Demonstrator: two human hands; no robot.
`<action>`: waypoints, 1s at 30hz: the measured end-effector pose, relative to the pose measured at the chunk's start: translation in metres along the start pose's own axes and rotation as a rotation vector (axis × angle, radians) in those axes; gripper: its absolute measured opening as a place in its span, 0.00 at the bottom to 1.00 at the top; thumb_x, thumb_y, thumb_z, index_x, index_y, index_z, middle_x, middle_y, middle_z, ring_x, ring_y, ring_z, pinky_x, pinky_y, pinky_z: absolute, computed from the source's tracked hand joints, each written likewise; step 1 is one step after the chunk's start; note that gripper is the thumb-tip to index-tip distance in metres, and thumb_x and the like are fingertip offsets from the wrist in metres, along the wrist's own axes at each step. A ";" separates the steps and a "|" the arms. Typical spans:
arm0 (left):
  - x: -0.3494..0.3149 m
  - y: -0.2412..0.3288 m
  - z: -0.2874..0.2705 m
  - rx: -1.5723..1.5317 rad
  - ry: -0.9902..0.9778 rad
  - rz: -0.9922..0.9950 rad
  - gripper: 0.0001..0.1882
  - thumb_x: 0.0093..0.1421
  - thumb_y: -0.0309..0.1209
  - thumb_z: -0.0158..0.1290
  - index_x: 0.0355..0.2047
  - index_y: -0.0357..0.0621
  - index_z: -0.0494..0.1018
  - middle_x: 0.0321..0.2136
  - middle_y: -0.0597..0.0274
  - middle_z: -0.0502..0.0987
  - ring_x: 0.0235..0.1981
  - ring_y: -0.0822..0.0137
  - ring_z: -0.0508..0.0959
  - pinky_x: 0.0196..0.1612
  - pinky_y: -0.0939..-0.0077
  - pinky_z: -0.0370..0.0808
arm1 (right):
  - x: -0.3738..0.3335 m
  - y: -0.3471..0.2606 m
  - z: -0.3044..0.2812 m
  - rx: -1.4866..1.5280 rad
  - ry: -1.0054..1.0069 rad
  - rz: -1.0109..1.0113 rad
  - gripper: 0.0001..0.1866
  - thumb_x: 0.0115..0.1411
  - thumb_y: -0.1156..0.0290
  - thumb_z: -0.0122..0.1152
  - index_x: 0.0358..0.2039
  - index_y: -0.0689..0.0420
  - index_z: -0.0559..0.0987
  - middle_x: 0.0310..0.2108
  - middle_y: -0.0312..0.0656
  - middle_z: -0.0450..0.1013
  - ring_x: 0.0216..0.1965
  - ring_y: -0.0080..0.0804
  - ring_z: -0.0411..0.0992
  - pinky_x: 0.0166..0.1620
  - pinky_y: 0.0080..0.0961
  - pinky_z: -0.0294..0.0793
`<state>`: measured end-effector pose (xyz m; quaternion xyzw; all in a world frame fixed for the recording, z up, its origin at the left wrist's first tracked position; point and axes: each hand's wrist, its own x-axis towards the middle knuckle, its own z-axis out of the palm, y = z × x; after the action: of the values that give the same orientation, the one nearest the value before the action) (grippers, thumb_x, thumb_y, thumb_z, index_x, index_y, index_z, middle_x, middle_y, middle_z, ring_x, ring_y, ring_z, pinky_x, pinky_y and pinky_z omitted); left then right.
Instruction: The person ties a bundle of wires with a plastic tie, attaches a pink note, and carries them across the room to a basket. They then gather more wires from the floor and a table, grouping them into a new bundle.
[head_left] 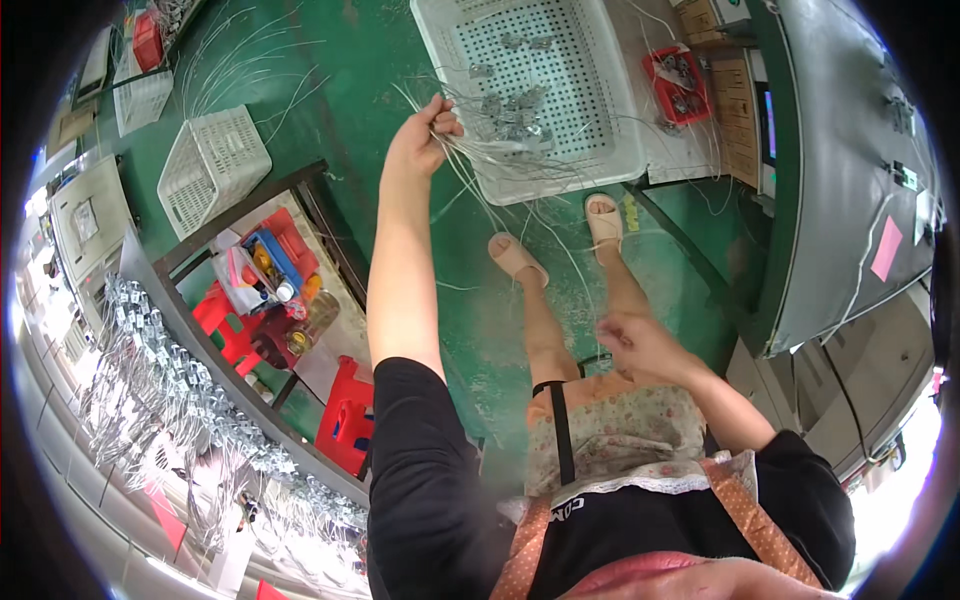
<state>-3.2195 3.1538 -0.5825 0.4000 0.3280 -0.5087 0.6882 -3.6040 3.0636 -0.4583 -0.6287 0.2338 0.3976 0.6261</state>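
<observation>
My left hand [428, 132] is stretched out at the near left corner of a white perforated plastic basket [622, 160]. Its fingers are closed round a bunch of thin white wires [470, 152], whose loose ends hang over the basket's rim toward the floor. Small metal parts [515, 118] lie inside the basket, several of them bunched by the wires. Above my lap, my right hand [645, 347] has its fingers curled in. What it holds, if anything, I cannot make out.
Right of the basket sit a red bin [676, 88] of small parts and a grey machine [840, 180]. At left are another white basket [215, 165], red stools [350, 415], a shelf with a blue tray [272, 265], and a rack of hanging wired metal parts [190, 380].
</observation>
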 end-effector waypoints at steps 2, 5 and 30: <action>0.001 -0.006 0.001 0.032 -0.038 0.005 0.10 0.64 0.30 0.45 0.33 0.33 0.64 0.17 0.70 0.58 0.16 0.78 0.58 0.20 0.83 0.62 | 0.002 -0.059 -0.017 0.122 0.420 -0.481 0.15 0.56 0.74 0.57 0.44 0.63 0.71 0.36 0.47 0.73 0.36 0.41 0.74 0.40 0.31 0.73; -0.008 -0.037 0.005 0.079 -0.133 -0.032 0.15 0.64 0.37 0.46 0.33 0.34 0.64 0.19 0.67 0.61 0.18 0.73 0.62 0.26 0.75 0.69 | 0.084 -0.136 -0.052 -0.258 0.977 -0.619 0.28 0.52 0.66 0.64 0.50 0.63 0.67 0.45 0.52 0.69 0.48 0.43 0.68 0.49 0.33 0.68; 0.030 -0.230 -0.168 -0.010 -0.347 -0.484 0.48 0.55 0.70 0.30 0.56 0.37 0.60 0.40 0.53 0.73 0.43 0.61 0.71 0.48 0.71 0.65 | 0.145 0.087 0.060 -0.319 0.656 0.095 0.19 0.51 0.74 0.57 0.45 0.56 0.67 0.23 0.53 0.73 0.28 0.55 0.72 0.32 0.46 0.70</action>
<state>-3.4406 3.2518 -0.7369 0.2136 0.2938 -0.7172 0.5947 -3.6019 3.1424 -0.6195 -0.8008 0.3863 0.2349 0.3929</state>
